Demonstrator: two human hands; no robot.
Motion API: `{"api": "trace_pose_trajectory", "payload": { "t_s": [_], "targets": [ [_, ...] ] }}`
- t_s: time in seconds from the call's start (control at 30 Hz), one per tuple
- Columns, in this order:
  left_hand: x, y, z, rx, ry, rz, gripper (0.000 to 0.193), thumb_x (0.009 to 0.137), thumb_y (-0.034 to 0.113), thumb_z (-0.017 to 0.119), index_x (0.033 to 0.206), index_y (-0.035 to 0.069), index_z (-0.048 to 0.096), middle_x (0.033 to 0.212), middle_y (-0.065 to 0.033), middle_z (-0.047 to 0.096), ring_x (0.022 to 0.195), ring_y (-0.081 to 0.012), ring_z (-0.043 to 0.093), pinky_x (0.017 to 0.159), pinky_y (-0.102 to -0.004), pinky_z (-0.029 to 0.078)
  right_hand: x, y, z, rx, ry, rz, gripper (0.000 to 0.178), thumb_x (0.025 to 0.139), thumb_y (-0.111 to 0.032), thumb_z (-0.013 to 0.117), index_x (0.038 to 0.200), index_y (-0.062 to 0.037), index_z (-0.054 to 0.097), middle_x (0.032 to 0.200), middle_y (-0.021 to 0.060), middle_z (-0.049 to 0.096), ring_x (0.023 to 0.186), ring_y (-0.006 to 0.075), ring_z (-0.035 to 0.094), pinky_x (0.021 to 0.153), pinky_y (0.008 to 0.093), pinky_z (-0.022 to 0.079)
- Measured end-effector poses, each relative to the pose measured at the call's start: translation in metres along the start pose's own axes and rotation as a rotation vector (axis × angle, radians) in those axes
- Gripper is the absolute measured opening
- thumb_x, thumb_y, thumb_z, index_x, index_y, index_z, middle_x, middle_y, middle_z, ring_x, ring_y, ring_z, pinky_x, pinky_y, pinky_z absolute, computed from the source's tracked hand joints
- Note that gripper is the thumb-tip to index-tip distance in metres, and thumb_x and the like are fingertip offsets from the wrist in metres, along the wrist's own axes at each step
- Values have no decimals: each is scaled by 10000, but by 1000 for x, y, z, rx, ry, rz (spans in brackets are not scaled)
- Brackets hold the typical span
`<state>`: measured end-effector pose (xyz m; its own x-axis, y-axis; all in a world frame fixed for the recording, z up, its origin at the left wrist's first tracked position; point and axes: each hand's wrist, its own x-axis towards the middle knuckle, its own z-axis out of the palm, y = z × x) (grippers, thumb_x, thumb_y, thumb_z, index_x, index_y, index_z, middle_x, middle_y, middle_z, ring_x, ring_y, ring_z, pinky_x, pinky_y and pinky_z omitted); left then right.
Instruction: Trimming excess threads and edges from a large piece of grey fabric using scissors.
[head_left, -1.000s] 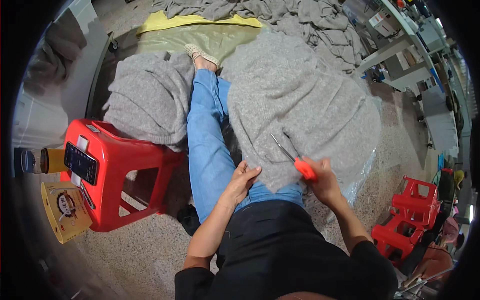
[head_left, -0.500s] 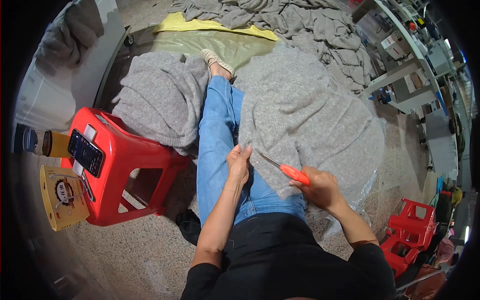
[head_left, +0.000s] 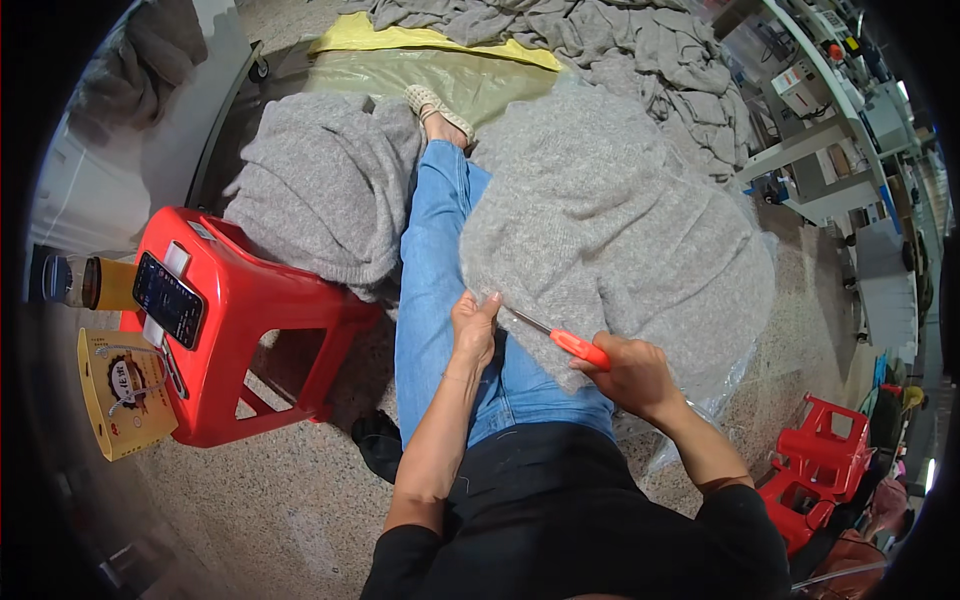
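So the person's sitting with a grey knit garment (head_left: 610, 220) draped over their lap, spilling off the right side of the blue-jeaned leg (head_left: 435, 260). Right hand (head_left: 632, 375) is wrapped tight around the orange handle of a small pair of snips (head_left: 560, 338), the thin blade end pointing up-left at the garment's lower edge. Left hand (head_left: 474, 328) sits right on the leg, fingers curled up pinching that same edge, basically touching the tip of the snips.

Compared to half a second back: the left hand has slid a little down the hem toward the body, and the snips have come in closer to it; a second ago the two hands were further apart.

Left of the leg there's a second grey knit pile (head_left: 325, 185), and beyond that a red plastic stool (head_left: 250, 340) with a phone (head_left: 168, 298) lying on top.
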<state>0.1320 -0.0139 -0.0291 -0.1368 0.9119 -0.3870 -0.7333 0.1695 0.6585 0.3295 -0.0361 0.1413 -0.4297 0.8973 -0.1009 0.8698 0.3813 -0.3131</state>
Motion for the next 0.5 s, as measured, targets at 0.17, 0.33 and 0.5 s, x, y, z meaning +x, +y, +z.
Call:
{"api": "trace_pose_trajectory", "payload": {
  "t_s": [0.17,0.33,0.5],
  "targets": [
    [-4,5,5,-69,-5,8,330,867,-28,563,1191,-2,504,1107,-99,619,975,-181,609,879,-306,474,-6,8,0,19,11,1,404,799,-448,657,714,-82,509,587,129,596,548,342,607,460,432,459],
    [-20,-1,1,-180,-102,-279,308,852,-22,589,1147,30,523,1017,-56,631,894,-141,615,761,-291,514,-13,14,-12,48,-19,102,387,793,-440,669,742,-79,539,607,131,603,582,349,612,505,438,466],
    [-28,-16,-11,52,-75,-283,223,836,-35,602,1037,53,555,891,-15,628,747,-104,602,668,-261,516,-18,6,-32,24,-252,205,391,798,-459,655,771,-79,566,668,140,624,686,347,628,588,435,478]
  ]
}}
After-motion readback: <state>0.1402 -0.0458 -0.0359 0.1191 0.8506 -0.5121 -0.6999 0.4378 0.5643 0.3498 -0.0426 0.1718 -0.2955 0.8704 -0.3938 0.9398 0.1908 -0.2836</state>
